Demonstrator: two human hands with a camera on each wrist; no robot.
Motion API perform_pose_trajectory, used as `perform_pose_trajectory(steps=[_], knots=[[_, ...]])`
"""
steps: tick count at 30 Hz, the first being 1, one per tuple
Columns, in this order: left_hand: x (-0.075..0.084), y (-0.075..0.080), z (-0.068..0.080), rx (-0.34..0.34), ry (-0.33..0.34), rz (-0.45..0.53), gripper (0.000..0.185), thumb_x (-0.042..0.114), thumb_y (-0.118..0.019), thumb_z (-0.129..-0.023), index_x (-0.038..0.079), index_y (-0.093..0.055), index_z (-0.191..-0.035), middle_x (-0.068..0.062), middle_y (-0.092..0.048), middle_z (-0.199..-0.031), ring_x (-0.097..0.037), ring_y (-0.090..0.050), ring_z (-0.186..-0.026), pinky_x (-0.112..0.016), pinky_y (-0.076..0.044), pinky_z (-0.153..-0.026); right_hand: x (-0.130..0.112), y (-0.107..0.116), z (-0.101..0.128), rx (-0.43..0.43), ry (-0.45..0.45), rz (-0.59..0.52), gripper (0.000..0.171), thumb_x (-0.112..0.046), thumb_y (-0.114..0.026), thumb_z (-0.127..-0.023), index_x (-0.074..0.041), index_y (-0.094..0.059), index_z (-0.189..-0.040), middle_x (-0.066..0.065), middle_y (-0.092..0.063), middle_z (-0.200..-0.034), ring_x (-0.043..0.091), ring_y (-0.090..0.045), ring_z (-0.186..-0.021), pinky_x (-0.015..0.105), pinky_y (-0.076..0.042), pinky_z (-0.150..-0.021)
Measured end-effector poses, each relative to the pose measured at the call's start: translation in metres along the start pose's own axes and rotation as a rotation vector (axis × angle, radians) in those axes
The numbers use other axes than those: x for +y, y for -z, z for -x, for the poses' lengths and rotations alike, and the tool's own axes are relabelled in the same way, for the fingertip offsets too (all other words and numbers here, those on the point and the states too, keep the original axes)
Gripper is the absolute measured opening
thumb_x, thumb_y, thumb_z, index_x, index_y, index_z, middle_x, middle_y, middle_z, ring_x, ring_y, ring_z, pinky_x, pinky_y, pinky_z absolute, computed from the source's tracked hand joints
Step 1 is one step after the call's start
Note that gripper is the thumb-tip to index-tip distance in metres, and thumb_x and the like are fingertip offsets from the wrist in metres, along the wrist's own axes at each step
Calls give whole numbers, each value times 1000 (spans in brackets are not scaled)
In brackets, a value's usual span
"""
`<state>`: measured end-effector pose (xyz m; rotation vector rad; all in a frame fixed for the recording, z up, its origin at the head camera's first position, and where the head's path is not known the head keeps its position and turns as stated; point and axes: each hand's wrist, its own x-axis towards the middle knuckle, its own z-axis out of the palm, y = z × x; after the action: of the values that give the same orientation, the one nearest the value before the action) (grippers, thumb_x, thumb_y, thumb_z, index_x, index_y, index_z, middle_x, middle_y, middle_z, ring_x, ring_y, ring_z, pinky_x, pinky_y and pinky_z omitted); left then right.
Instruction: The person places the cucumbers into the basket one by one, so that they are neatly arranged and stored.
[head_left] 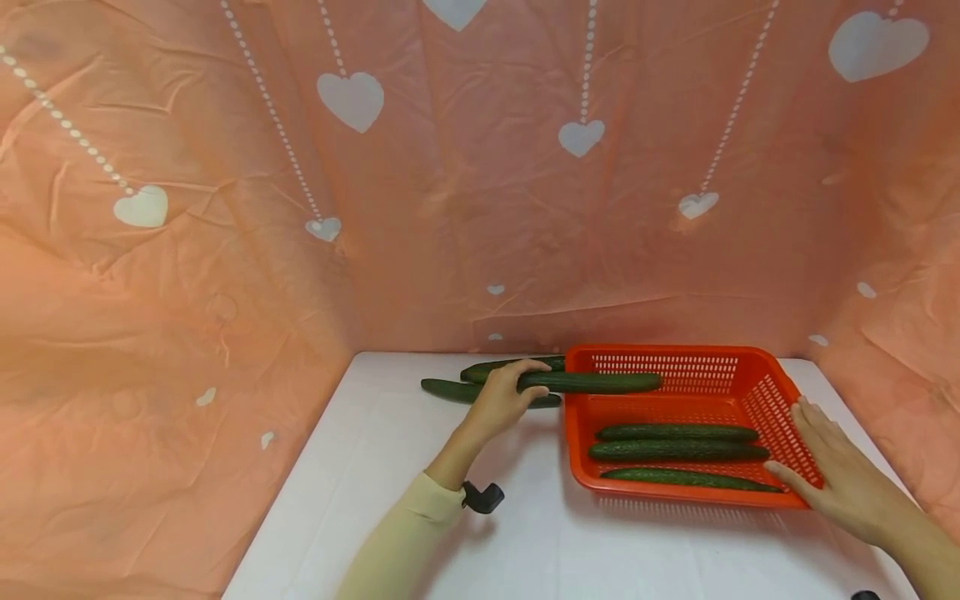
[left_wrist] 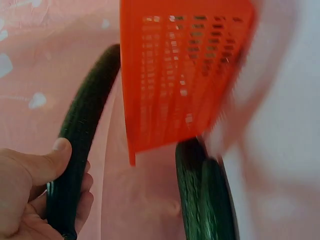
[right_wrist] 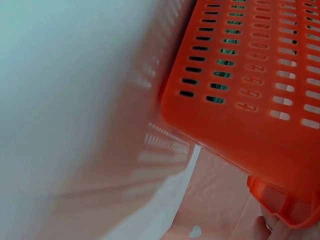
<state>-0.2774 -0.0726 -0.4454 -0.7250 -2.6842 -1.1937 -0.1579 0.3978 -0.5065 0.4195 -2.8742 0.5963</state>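
My left hand (head_left: 501, 400) grips a dark green cucumber (head_left: 600, 382) near one end, thumb and fingers round it. Its far end reaches over the left rim of the red plastic basket (head_left: 573, 442). In the left wrist view this cucumber (left_wrist: 87, 110) slants up beside the basket wall (left_wrist: 175, 90). My right hand (head_left: 847, 475) rests on the basket's right rim with its fingers straight, the thumb apart from them near the front corner. Inside the basket, three cucumbers (head_left: 678, 451) lie side by side toward the front.
Two more cucumbers (head_left: 450, 390) lie on the white table (head_left: 360, 467) left of the basket, partly hidden by my left hand and the held cucumber. Behind the table hangs a pink cloth (head_left: 637, 258) with white hearts, which also covers both sides.
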Motion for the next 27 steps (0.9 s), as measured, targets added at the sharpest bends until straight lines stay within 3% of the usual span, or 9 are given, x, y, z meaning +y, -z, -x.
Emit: perform_pose_trajectory(steps=[4, 6, 11, 13, 19, 23, 27], knots=[[11, -13, -11, -31, -26, -23, 33, 16, -77, -101, 9, -75, -133, -11, -73, -135, -29, -67, -129, -45, -53, -111, 1, -1, 0, 1, -1, 1, 99, -38, -67, -106, 9, -4, -167, 31, 6, -175, 45, 11, -163, 21, 25, -116], [16, -20, -17, -46, -27, -19, 33, 17, -76, -102, 9, -74, -133, -11, -74, -132, -28, -73, -116, -42, -56, -107, 1, -1, 0, 2, 0, 1, 99, -38, -67, -106, 9, -4, -167, 31, 6, -175, 45, 10, -163, 21, 25, -116], [28, -35, -28, -94, -16, -11, 35, 19, -74, -103, 9, -73, -137, -9, -73, -135, -25, -73, -115, -38, -56, -107, 2, -2, 0, 20, 18, -3, 98, -36, -68, -105, 9, -7, -167, 31, 4, -175, 42, 10, -164, 17, 23, -116], [31, -41, -32, -111, -10, -15, 36, 20, -73, -104, 9, -73, -138, -7, -72, -139, -24, -68, -124, -37, -55, -108, 2, -3, 0, 30, 26, -7, 98, -35, -69, -105, 10, -8, -167, 30, 3, -176, 40, 10, -164, 15, 22, -115], [36, -57, -44, -148, 4, -33, 35, 21, -74, -104, 11, -73, -137, -7, -72, -139, -19, -70, -111, -29, -56, -97, 2, -4, 1, 33, 26, -6, 97, -35, -69, -105, 11, -9, -166, 29, 3, -176, 39, 11, -164, 14, 22, -115], [42, -67, -53, -164, 9, -43, 34, 21, -76, -102, 12, -75, -135, -4, -73, -138, -17, -70, -113, -29, -55, -102, 1, -2, 1, 26, 24, -1, 97, -35, -69, -105, 11, -9, -166, 30, 3, -176, 39, 11, -164, 15, 22, -116], [47, -77, -60, -193, 20, -51, 33, 21, -76, -102, 12, -76, -134, -3, -73, -137, -18, -69, -102, -28, -54, -98, 0, 0, 1, 23, 22, -4, 97, -35, -69, -105, 10, -9, -167, 30, 3, -176, 40, 11, -164, 16, 23, -117]])
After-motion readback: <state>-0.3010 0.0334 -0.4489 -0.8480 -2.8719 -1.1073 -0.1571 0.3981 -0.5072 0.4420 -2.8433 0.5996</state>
